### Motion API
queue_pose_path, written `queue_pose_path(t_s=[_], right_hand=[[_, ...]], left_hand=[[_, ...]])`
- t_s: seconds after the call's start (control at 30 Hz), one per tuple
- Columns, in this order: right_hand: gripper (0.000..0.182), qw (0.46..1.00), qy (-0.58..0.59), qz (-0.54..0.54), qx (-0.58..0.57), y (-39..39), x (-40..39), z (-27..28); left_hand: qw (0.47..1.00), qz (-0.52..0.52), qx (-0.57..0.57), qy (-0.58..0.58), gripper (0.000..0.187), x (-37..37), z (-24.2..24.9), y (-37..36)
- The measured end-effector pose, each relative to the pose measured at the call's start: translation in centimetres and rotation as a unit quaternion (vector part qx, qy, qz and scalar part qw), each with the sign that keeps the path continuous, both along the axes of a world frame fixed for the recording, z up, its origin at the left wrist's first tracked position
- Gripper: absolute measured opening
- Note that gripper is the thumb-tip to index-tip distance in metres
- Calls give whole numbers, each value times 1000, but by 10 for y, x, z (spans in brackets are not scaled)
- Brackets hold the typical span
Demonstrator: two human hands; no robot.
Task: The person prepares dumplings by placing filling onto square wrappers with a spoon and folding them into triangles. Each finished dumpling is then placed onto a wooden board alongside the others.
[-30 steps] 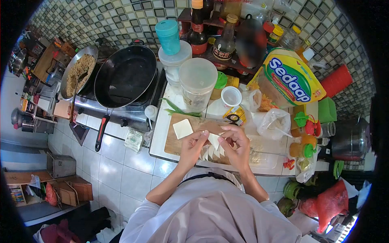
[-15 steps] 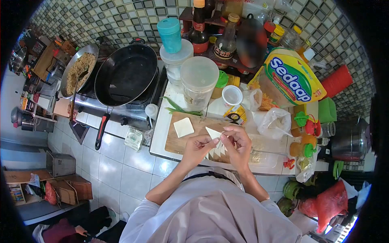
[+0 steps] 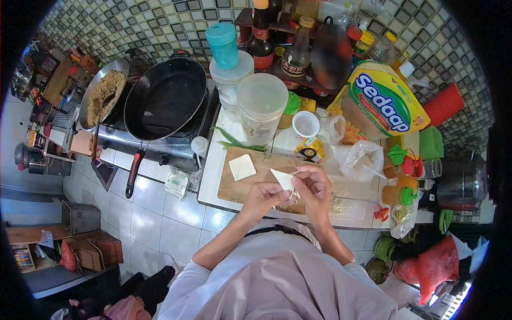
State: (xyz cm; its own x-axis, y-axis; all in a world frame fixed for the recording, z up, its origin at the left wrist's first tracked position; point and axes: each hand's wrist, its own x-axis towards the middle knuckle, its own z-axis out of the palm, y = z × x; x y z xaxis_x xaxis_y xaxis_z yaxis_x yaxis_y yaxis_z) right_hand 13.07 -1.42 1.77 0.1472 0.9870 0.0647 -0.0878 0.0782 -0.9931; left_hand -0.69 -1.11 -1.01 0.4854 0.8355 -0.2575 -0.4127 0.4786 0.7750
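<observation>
Over the wooden cutting board, a thin white wrapper folded to a triangle is held between both hands. My right hand pinches its right side with thumb and fingers. Closed at the lower edge of the same wrapper is my left hand, its thumb pointing towards the right hand. To the left on the board lies a square stack of white wrappers. What lies on the board directly beneath my hands is mostly hidden.
A black frying pan sits on the stove, beside a wok of chopped filling. Green leaves, a clear tub, scissors and a plastic bag line the board's far side. A person's leg shows lower left.
My left hand has shifted slightly right and down along the wrapper's lower edge. White triangular pieces seen below the hands are now covered. The person at lower left has moved.
</observation>
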Motion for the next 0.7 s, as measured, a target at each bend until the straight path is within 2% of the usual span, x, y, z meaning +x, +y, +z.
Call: queue_pose_path(t_s=[0.13,0.27,0.4,0.47,0.53,0.7], right_hand=[[21,1000,18,1,-5,-1,0,0],[21,1000,27,1,-9,0,0,0],[21,999,39,12,-16,1,1,3],[21,999,-12,33,-19,2,3,2],[21,999,-24,36,-15,1,1,2],[23,995,-92,47,4,-1,0,6]], left_hand=[[998,-17,34,48,17,-2,1,0],[998,-16,46,47,16,-2,2,0],[998,52,21,26,12,1,5,0],[996,76,23,28,12,-2,2,1],[991,66,82,81,10,-6,-2,3],[987,110,76,86,9,-7,5,2]])
